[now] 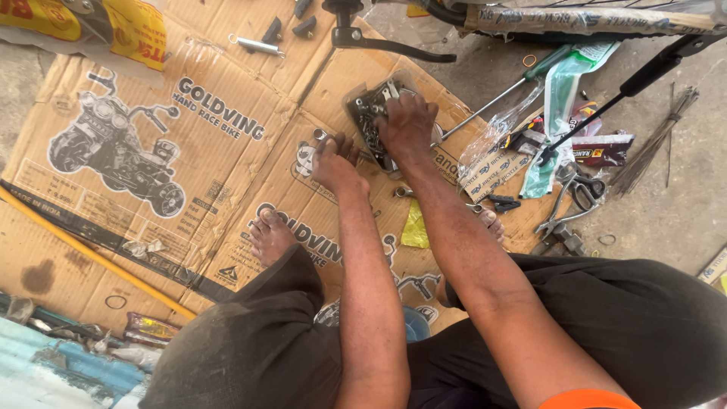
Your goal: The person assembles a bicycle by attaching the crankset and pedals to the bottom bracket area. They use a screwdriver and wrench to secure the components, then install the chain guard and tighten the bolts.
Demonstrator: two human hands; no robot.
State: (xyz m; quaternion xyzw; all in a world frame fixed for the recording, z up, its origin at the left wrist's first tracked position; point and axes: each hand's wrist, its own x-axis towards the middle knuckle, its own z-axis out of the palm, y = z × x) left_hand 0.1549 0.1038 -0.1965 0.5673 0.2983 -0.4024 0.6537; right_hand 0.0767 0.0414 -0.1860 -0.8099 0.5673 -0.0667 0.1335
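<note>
Both hands at a tray of small metal parts

The right hand (407, 125) rests fingers-down in the tray (362, 113); the left hand (335, 163), curled, pinches a small metal socket (320, 135) just left of it.

You sit on flattened cardboard (189, 189) spread over the floor, a bare foot (270, 236) to either side of your arms. Ahead of you a tray of small metal parts (372, 121) lies on the cardboard, your right hand (409, 125) resting in it, your left hand (337, 163) just beside it to the left. To the right lie a long screwdriver (500, 95), plastic packets (564, 98) and pliers (572, 201). A long rod (83, 250) runs along the cardboard's left edge.
</note>
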